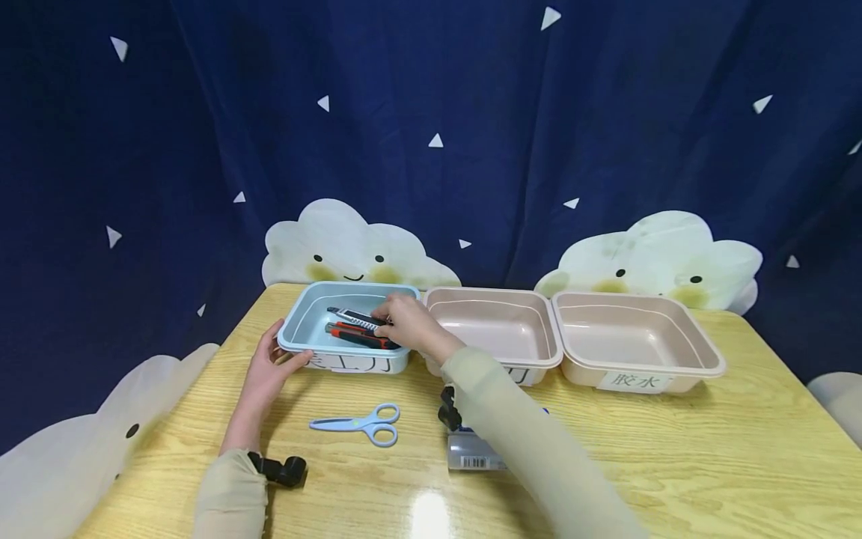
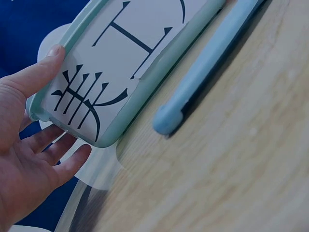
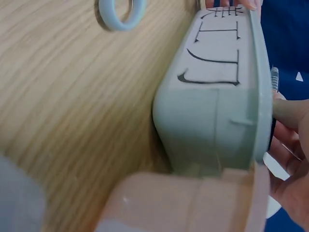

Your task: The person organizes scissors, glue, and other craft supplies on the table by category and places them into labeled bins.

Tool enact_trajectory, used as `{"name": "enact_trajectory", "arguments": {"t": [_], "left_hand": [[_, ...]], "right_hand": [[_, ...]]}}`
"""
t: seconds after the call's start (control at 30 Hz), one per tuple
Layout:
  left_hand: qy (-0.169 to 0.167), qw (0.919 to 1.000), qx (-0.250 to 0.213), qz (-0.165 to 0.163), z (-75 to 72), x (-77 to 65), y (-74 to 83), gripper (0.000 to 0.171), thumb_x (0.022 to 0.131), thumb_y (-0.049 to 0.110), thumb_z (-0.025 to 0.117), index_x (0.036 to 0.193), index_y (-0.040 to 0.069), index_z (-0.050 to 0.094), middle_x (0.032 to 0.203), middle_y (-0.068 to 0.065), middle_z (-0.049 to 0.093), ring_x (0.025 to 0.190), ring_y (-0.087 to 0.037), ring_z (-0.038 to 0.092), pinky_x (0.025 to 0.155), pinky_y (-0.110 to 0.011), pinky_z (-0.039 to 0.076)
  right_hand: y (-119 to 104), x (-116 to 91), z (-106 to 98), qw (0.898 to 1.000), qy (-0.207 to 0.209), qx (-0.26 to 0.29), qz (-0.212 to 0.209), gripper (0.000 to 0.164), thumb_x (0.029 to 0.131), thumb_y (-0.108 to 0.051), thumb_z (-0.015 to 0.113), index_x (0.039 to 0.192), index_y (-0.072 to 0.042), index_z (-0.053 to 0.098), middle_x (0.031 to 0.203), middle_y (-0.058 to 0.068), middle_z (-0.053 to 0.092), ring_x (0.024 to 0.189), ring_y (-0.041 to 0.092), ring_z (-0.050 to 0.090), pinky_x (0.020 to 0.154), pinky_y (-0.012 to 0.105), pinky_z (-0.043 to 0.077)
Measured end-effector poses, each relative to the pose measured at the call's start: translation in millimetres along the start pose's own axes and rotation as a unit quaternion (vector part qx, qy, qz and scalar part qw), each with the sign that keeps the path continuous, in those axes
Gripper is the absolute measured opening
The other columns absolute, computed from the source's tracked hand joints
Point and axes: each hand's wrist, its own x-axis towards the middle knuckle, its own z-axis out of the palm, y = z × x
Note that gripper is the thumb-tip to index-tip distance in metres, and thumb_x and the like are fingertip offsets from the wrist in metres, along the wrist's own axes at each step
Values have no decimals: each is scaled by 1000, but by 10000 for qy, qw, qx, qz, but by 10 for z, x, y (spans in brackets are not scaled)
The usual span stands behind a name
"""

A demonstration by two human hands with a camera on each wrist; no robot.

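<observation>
Three bins span the middle of the frame: one blue bin (image 1: 357, 352) and two pink bins (image 1: 494, 333). Inside the blue one lie at least two box cutters (image 1: 358, 338); the right hand (image 1: 412, 322) pinches the grey cutter (image 1: 355, 317), while the left hand (image 1: 268, 368) grips the bin's left end. One pair of scissors (image 1: 360, 424) lies lower left of centre; one bottle (image 1: 471, 452) shows partly beneath the right sleeve (image 1: 532, 442). Only the left wrist view shows the label's (image 2: 106, 60) first character whole.

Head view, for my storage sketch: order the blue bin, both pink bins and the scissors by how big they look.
1. Rightmost pink bin
2. Blue bin and middle pink bin: too alike to rank; the latter is partly hidden
3. Scissors
</observation>
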Motion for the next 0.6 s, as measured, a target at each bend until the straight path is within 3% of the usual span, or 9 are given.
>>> {"name": "enact_trajectory", "arguments": {"t": [0.23,0.43,0.6], "left_hand": [[18,10000,16,-13,16,-11,-4,90,80,25,70,147,20,10,145,-15,27,128,-30,30,102,-42,29],[47,10000,-20,19,18,-6,0,90,80,25,70,147,20,10,145,-14,28,127,-29,30,101,-41,29],[66,10000,-59,29,4,-5,-1,90,80,26,70,147,21,11,145,-14,28,127,-30,30,102,-42,29]], "right_hand": [[-76,58,152,9993,-288,-221,49,24,81,-22,69,104,-15,70,89,2,61,83,14,56,75,28,44],[-99,136,206,9983,-391,-294,330,24,79,-24,71,102,-20,71,93,-3,66,91,13,57,81,31,43],[-98,197,224,9967,-498,-223,594,24,76,-24,73,99,-18,72,93,-6,70,93,11,60,85,28,44]]}}
